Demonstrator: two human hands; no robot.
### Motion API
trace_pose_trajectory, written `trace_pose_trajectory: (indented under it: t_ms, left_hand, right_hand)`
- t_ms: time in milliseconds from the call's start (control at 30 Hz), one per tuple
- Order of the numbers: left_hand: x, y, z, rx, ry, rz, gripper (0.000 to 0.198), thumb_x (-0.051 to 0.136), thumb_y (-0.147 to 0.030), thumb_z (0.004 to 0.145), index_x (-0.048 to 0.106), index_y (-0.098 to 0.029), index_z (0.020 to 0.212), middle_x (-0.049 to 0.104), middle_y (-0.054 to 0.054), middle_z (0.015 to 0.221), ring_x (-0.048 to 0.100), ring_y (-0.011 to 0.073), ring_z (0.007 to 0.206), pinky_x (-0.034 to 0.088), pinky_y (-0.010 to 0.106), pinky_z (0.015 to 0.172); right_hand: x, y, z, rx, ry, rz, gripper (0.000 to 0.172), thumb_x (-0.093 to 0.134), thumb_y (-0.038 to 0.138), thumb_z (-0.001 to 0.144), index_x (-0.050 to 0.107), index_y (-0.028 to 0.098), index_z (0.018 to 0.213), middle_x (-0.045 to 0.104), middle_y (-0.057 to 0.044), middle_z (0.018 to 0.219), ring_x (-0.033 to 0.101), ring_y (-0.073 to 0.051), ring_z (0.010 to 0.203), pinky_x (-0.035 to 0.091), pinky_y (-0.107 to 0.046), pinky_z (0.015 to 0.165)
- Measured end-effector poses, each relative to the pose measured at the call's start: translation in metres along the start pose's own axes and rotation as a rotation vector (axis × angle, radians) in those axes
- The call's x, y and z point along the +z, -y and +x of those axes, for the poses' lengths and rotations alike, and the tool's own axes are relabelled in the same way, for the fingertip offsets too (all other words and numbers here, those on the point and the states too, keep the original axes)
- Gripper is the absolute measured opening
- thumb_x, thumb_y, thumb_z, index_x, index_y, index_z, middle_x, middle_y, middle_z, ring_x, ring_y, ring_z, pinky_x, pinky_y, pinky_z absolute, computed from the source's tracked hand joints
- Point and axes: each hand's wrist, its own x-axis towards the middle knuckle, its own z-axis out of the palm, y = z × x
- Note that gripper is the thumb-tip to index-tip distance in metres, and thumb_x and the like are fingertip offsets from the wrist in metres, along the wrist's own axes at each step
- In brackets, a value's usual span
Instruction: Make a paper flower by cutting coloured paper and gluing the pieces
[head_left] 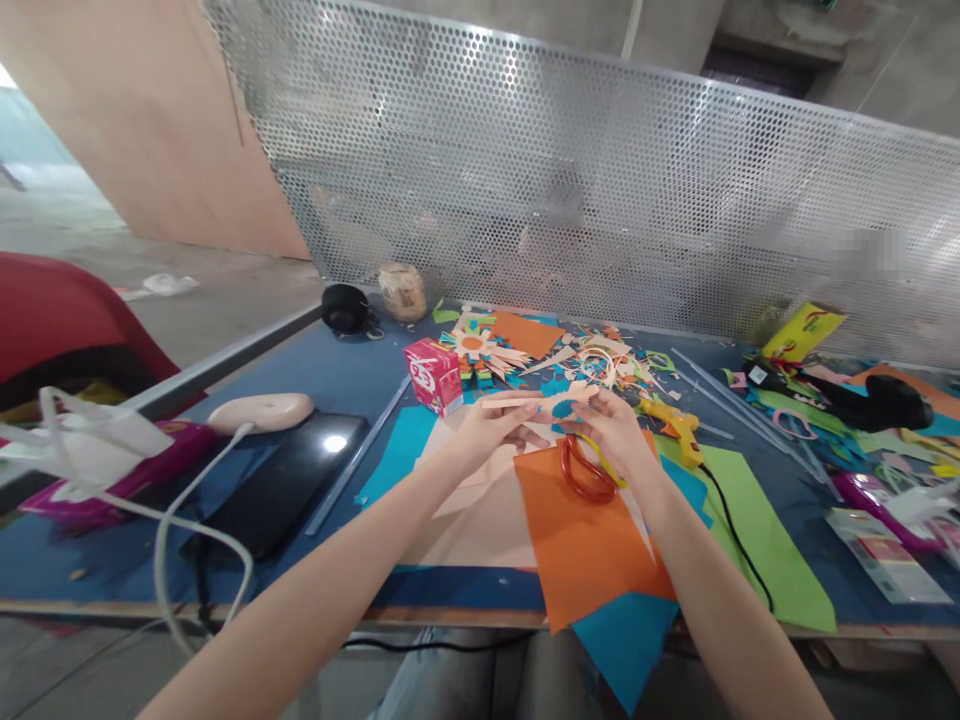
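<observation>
My left hand [491, 432] is closed, its fingers pinching a folded peach-coloured paper piece [566, 399] from the left. On the other side my right hand [611, 432] grips the same peach paper near its right end. A small blue paper piece [556, 388] shows right by it; whether the two are joined I cannot tell. Under my hands lie scissors with red-orange and yellow handles [589, 485], resting on an orange paper sheet [585, 545]. Beneath are peach sheets [465, 535], and a blue sheet [630, 640] hangs over the table's front edge.
A yellow glue gun [679, 432] with a black cord lies right, on green paper [780, 540]. Left are a pink box [435, 378], a black tablet-like device [289, 480] and white cables [161, 540]. Behind stand a paper flower [474, 345], paper scraps [607, 362] and a perforated metal screen [525, 150].
</observation>
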Motion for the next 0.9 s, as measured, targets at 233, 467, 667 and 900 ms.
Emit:
trace_pose_trajectory:
  t_ms: [233,467,667,900]
  left_hand:
    - [0.0042,-0.0051,-0.0040,0.109,0.014,0.142,0.029,0.073,-0.030,0.059,0.070,-0.015,0.084,0.071,0.008,0.085,0.065,0.0183,0.069,0.049,0.026,0.056]
    - [-0.0046,0.0026,-0.0061,0.306,0.007,0.353,0.025,0.064,-0.029,0.069,0.071,-0.021,0.092,0.071,0.006,0.092,0.065,0.0199,0.076,0.051,0.030,0.067]
    - [0.0000,-0.0039,-0.0085,0.361,-0.066,0.483,0.025,0.059,-0.032,0.073,0.070,-0.024,0.094,0.070,0.005,0.095,0.063,0.0203,0.082,0.049,0.025,0.062]
    - [-0.0002,-0.0026,-0.0023,0.291,-0.046,0.338,0.033,0.056,-0.045,0.073,0.071,-0.017,0.079,0.069,0.008,0.084,0.055,0.0138,0.058,0.044,0.026,0.051]
  right_hand:
    - [-0.0060,-0.0020,0.0017,-0.204,0.011,-0.206,0.015,0.061,0.010,0.054,0.058,0.020,0.064,0.059,-0.001,0.109,0.055,-0.017,0.098,0.044,-0.026,0.076]
    - [-0.0051,0.0006,0.0047,-0.268,-0.027,-0.192,0.041,0.059,0.012,0.056,0.055,0.025,0.094,0.057,-0.001,0.110,0.055,-0.016,0.097,0.046,-0.027,0.078]
    - [-0.0035,0.0013,0.0010,-0.113,0.011,-0.099,0.034,0.065,0.020,0.059,0.057,0.024,0.092,0.059,-0.002,0.105,0.060,-0.014,0.076,0.051,-0.027,0.061]
    - [-0.0048,0.0020,0.0006,-0.159,-0.004,-0.065,0.014,0.069,0.022,0.060,0.062,0.022,0.072,0.063,-0.001,0.095,0.059,-0.014,0.083,0.050,-0.028,0.071]
